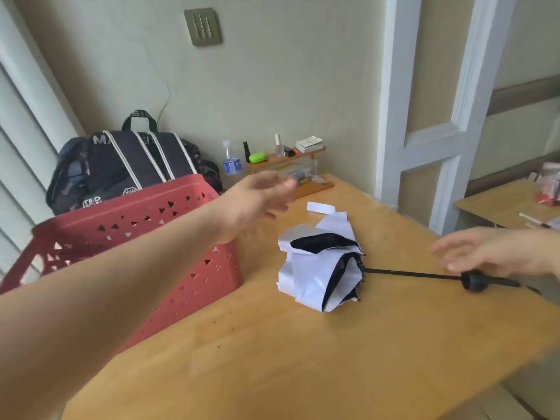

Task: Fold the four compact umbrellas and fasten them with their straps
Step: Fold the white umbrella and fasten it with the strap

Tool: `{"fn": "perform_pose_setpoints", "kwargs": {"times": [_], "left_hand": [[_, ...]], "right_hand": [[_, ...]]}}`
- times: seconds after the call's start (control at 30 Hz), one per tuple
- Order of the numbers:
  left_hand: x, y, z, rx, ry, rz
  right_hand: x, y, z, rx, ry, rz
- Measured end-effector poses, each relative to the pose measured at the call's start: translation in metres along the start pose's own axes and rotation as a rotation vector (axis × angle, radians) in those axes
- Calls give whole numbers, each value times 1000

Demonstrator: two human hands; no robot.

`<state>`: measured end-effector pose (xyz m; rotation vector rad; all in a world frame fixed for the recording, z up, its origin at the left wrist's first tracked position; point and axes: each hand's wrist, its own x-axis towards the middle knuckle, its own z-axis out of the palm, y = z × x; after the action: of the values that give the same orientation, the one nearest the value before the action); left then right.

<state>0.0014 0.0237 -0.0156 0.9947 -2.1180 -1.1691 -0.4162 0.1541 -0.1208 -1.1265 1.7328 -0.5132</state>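
Both hands, left hand (257, 198) mid-frame and right hand (485, 253) at the right edge, hover loose-fingered holding nothing over the unfolded, unstrapped umbrella (321, 268) on the table (272, 359), folding apparently just beginning.

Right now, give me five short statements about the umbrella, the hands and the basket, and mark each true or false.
1. The white umbrella lies on the wooden table. True.
2. The umbrella's shaft is pushed in fully. False: the black shaft is extended toward the handle.
3. The left hand grips the canopy. False: it is in the air above the table, open, holding nothing.
4. The red basket stands left of the umbrella. True.
5. The right hand is curled round the strap. False: its fingers are straight, just above the handle; contact is unclear.
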Motion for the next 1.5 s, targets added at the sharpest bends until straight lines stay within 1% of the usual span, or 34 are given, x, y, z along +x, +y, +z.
{"fn": "perform_pose_setpoints", "kwargs": {"times": [0.03, 0.07, 0.1, 0.13, 0.17, 0.23, 0.27, 0.3, 0.37, 0.4, 0.47, 0.5, 0.53, 0.57, 0.6, 0.63, 0.67, 0.7, 0.77, 0.8, 0.87, 0.9, 0.93, 1.03, 1.1, 1.17, 1.23, 1.3, 1.4, 1.5], "left_hand": [[-11, -22, 7, 120, -114, 4], [-22, -43, 17, 292, -230, -7], [-31, -65, 31, 460, -312, -24], [-40, -87, 45, 574, -329, -47], [-45, -105, 59, 593, -282, -68], [-47, -128, 86, 484, -100, -93], [-44, -132, 96, 429, 8, -67], [-40, -135, 103, 376, 121, -22], [-31, -127, 106, 241, 333, 51], [-26, -119, 104, 167, 387, 43], [-14, -97, 97, 13, 425, -22], [-6, -83, 90, -122, 426, -71], [2, -69, 82, -328, 414, -117], [9, -53, 73, -587, 379, -165], [13, -37, 65, -828, 336, -173], [12, -25, 61, -975, 313, -126], [11, -22, 58, -982, 315, -32], [6, -21, 58, -872, 337, 69], [-4, -43, 63, -442, 372, 251], [-7, -62, 67, -209, 377, 302], [-15, -100, 75, 194, 359, 323], [-20, -115, 78, 283, 341, 308], [-24, -129, 81, 267, 323, 271], [-37, -144, 88, -59, 246, 81], [-38, -151, 89, -154, 187, 19], [-40, -150, 90, -140, 201, 20], [-43, -146, 90, -93, 288, 31], [-48, -142, 90, -92, 355, 56], [-61, -138, 89, -109, 342, 89], [-75, -141, 89, -68, 342, 103]], "right_hand": [[-6, -4, 10, -208, 54, -75], [-7, -7, 22, -406, 115, -128], [-6, -8, 37, -585, 200, -172], [-5, -9, 54, -722, 301, -231], [-2, -9, 72, -814, 380, -277], [10, -6, 103, -881, 474, -345], [18, -6, 118, -848, 506, -377], [27, -6, 129, -748, 538, -400], [45, -9, 143, -467, 617, -455], [52, -11, 145, -361, 647, -445], [62, -15, 141, -265, 657, -418], [65, -17, 138, -255, 649, -413], [67, -18, 135, -252, 643, -411], [68, -18, 133, -259, 638, -410], [71, -17, 132, -280, 637, -414], [74, -15, 133, -325, 641, -411], [78, -13, 135, -395, 657, -400], [81, -11, 137, -470, 693, -397], [90, -3, 141, -545, 792, -444], [92, 0, 143, -542, 839, -473], [94, 4, 146, -550, 918, -542], [95, 6, 148, -574, 949, -576], [93, 7, 150, -601, 965, -593], [84, 4, 156, -689, 968, -608], [76, 0, 161, -704, 976, -629], [66, -5, 171, -664, 937, -618], [55, -9, 184, -588, 873, -605], [45, -12, 197, -455, 838, -620], [27, -18, 210, -238, 750, -614], [11, -24, 221, -169, 653, -611]]}}
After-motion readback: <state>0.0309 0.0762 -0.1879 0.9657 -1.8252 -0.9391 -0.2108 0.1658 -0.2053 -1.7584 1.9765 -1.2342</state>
